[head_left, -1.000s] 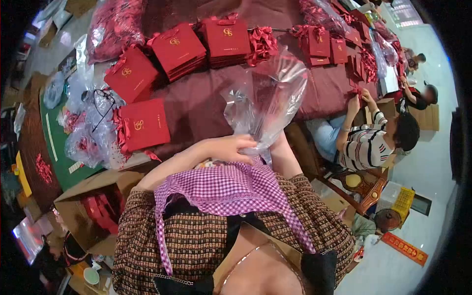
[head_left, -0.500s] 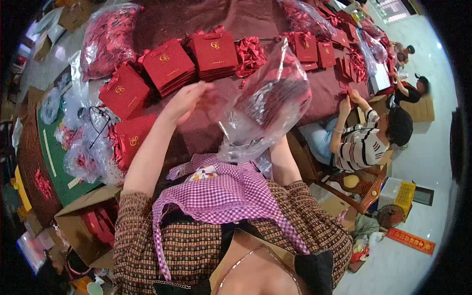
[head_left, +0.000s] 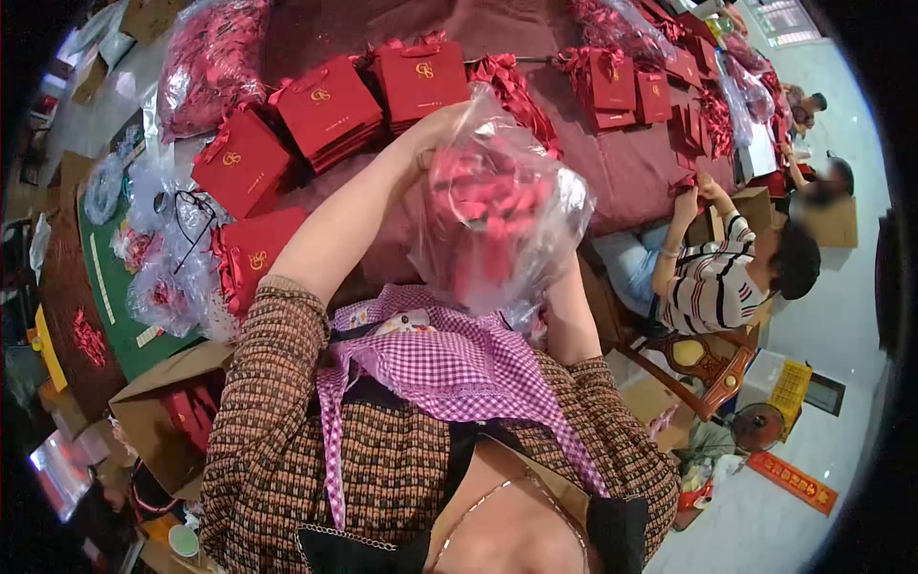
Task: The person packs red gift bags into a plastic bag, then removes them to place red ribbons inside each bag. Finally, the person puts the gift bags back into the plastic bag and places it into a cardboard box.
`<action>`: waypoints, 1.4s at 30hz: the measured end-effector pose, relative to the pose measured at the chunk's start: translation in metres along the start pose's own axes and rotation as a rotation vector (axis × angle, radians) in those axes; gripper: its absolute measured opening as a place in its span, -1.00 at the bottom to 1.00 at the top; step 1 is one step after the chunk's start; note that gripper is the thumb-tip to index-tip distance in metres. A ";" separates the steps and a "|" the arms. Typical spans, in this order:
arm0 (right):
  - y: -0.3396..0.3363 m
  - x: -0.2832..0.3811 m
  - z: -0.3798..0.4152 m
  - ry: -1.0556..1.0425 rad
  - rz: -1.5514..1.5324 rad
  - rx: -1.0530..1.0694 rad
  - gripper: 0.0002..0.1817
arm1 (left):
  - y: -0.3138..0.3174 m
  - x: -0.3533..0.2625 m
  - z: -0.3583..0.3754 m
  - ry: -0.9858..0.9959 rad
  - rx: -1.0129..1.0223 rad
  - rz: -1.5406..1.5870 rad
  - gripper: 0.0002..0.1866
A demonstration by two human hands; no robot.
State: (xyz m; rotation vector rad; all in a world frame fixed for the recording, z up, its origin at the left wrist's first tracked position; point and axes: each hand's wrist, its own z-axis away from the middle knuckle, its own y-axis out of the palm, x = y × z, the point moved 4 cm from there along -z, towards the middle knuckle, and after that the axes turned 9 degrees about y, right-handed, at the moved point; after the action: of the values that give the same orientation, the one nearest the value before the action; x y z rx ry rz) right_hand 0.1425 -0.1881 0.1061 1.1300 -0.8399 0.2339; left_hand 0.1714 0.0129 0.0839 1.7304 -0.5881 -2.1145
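In front of my chest a clear plastic bag (head_left: pixel 497 220) is held up, with red ribbon and red paper bags showing through it. My left hand (head_left: pixel 445 132) grips its upper left edge; the fingertips are partly covered by the plastic. Behind the bag's lower right side my right forearm (head_left: pixel 574 311) comes up, and the hand itself is hidden there, supporting the bag. Beyond my left hand stand stacks of red gift bags (head_left: pixel 421 81) with gold lettering, beside a heap of red ribbons (head_left: pixel 516 91).
More red gift bags (head_left: pixel 244 163) and a stuffed plastic sack (head_left: pixel 212 72) lie on the left of the red tablecloth (head_left: pixel 382 19). An open cardboard box (head_left: pixel 158 383) is at lower left. On the right a co-worker in a striped top (head_left: pixel 712 282) handles something red.
My left hand has moved right and up from beside the bag to its upper edge. The bag has turned, with red ribbon now facing me.
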 end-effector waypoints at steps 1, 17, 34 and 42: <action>-0.012 -0.005 0.003 0.001 -0.010 -0.007 -0.65 | 0.009 0.000 0.007 -0.022 -0.034 0.144 -0.68; -0.100 -0.102 -0.022 0.429 0.074 -0.491 -0.68 | -0.138 0.101 0.004 -0.091 -0.366 -0.654 -0.70; -0.025 -0.138 -0.052 0.215 -0.208 -0.730 -0.74 | -0.055 0.015 0.092 0.486 -0.556 -1.058 -0.56; -0.007 -0.143 -0.037 0.358 -0.220 -0.489 -0.83 | 0.015 0.057 0.134 0.364 0.173 -1.257 -0.75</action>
State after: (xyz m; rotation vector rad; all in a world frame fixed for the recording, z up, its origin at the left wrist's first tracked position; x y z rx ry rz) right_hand 0.0668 -0.1253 -0.0038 0.6836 -0.4158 0.0383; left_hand 0.0287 -0.0157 0.0667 2.9545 0.6422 -2.2651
